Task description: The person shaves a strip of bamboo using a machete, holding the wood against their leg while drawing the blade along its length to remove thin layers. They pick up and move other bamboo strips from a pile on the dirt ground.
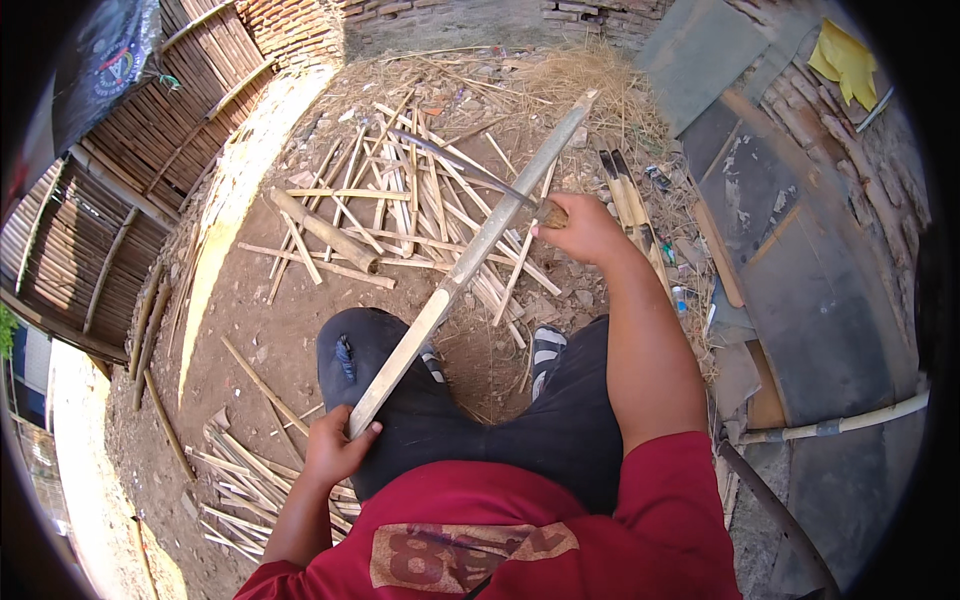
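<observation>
A long split bamboo strip [440, 290] slants from my left thigh up and away to the right. My left hand [335, 447] is closed round its near end, beside my left knee. In my right hand [583, 230] is the wooden handle of a long, dark machete [465, 167], its fingers wrapped round it. The blade points to the far left and crosses the strip beyond its middle, appearing to touch it. Exactly how the edge meets the bamboo is hard to make out.
Split bamboo sticks [410, 190] lie heaped on the dirt ahead, beside a thick bamboo piece [325, 230]. Another stick pile [250, 480] lies at lower left. Dark sheets [810, 280] lean at the right. A bamboo-slat wall [170, 110] stands on the left.
</observation>
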`<act>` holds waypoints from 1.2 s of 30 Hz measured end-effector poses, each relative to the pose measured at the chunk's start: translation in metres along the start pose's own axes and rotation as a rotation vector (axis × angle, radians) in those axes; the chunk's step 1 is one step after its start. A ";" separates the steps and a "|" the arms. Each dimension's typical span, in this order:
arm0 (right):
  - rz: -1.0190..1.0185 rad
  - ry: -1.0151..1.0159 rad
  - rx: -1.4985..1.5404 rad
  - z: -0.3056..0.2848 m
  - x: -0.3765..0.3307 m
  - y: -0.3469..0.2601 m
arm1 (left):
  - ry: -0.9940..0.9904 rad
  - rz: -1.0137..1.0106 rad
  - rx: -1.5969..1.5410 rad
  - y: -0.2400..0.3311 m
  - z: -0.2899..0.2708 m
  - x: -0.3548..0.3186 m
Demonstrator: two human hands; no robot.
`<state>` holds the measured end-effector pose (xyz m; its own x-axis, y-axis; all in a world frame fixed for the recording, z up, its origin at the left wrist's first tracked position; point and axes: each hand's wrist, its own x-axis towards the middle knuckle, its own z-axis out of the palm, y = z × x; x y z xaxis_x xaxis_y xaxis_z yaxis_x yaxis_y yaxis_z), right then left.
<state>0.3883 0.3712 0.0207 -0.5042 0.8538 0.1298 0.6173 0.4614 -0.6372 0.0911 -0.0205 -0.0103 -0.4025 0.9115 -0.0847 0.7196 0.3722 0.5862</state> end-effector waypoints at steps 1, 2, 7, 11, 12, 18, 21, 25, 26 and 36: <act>-0.086 -0.062 -0.051 -0.003 -0.009 -0.025 | 0.002 -0.012 -0.023 -0.003 0.001 -0.001; -0.141 -0.126 -0.149 -0.007 -0.017 -0.044 | 0.004 -0.022 -0.043 -0.007 0.002 -0.001; -0.161 -0.129 -0.203 -0.016 -0.017 -0.042 | 0.014 0.005 -0.079 -0.019 0.003 -0.004; 0.015 0.099 -0.122 -0.014 -0.002 -0.001 | -0.021 -0.040 -0.042 -0.006 0.000 0.000; 0.010 0.151 -0.129 -0.014 -0.001 -0.001 | -0.037 -0.070 -0.037 -0.004 -0.001 0.000; -0.210 -0.157 -0.269 -0.007 -0.025 -0.060 | -0.037 -0.011 0.013 0.003 -0.009 0.001; -0.199 -0.119 -0.198 -0.011 -0.020 -0.051 | -0.034 -0.023 -0.058 0.013 -0.013 -0.005; -0.021 0.148 -0.088 -0.015 -0.004 -0.017 | -0.029 -0.001 -0.050 0.006 -0.008 -0.004; 0.024 0.231 -0.090 -0.017 -0.004 -0.018 | -0.032 -0.015 -0.060 0.007 -0.007 -0.003; -0.251 -0.093 -0.221 -0.001 -0.016 -0.047 | -0.043 -0.023 -0.115 0.006 -0.006 0.003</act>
<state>0.3681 0.3358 0.0492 -0.7038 0.6858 0.1852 0.5775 0.7042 -0.4131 0.0914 -0.0166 -0.0023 -0.3913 0.9108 -0.1320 0.6397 0.3723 0.6724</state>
